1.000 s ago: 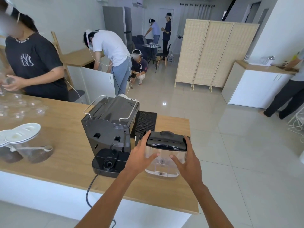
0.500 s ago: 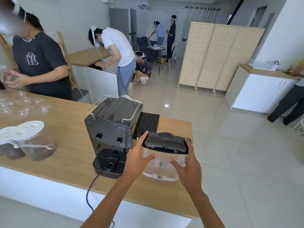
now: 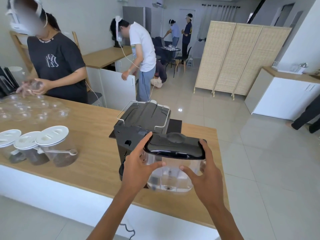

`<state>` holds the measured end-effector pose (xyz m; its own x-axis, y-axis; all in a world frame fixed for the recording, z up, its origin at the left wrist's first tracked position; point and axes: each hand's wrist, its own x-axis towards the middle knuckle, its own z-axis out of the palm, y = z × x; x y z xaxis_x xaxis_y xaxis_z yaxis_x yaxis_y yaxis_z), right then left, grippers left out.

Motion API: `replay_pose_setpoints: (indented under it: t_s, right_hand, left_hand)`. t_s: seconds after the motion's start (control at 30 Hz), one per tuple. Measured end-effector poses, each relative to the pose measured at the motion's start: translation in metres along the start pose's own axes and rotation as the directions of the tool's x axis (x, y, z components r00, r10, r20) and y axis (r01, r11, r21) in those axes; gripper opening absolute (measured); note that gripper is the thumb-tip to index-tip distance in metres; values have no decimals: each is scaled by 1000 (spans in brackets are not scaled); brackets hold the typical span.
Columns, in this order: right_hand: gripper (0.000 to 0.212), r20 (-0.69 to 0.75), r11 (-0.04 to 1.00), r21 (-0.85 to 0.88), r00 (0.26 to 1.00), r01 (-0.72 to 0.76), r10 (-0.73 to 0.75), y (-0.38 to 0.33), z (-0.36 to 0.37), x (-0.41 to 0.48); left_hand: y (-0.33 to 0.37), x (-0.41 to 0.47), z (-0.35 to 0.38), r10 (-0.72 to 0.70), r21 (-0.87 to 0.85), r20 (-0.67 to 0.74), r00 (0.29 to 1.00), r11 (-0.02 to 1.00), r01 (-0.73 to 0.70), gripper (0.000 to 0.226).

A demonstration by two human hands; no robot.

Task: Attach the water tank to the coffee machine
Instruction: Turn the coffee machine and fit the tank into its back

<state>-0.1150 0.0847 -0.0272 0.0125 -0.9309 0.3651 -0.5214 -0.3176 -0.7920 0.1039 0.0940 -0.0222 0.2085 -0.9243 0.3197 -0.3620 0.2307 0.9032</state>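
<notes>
One water tank (image 3: 173, 163), one coffee machine (image 3: 138, 125), three jars (image 3: 39, 149) at left of the surface (image 3: 90, 153); left hand (image 3: 136, 168) and right hand (image 3: 206, 177) both gripping the tank's sides, thumbs pointing inward.

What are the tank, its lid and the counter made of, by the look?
Tank: clear, rigid plastic by the look; fingers and counter show through it. Lid: glossy black, likely plastic; bright highlights along its front edge. Counter: matt wood-grain top, wood or laminate, can't tell which.

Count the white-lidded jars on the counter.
3, in a row at the counter's left edge: left jar, partly cut off, middle jar, right jar with a scoop. More may lie out of frame.
</notes>
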Motion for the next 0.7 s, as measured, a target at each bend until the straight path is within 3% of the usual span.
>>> replay_pose_setpoints:
  t_s: [0.3, 0.7]
  right_hand:
    - [103, -4, 996, 89, 1000, -13, 14, -39, 67, 10]
    - [100, -94, 992, 113, 994, -51, 62, -72, 118, 18]
  left_hand:
    - [-22, 27, -70, 8, -31, -9, 1000, 999, -8, 100]
    - [-44, 54, -104, 41, -81, -23, 999, 996, -43, 95]
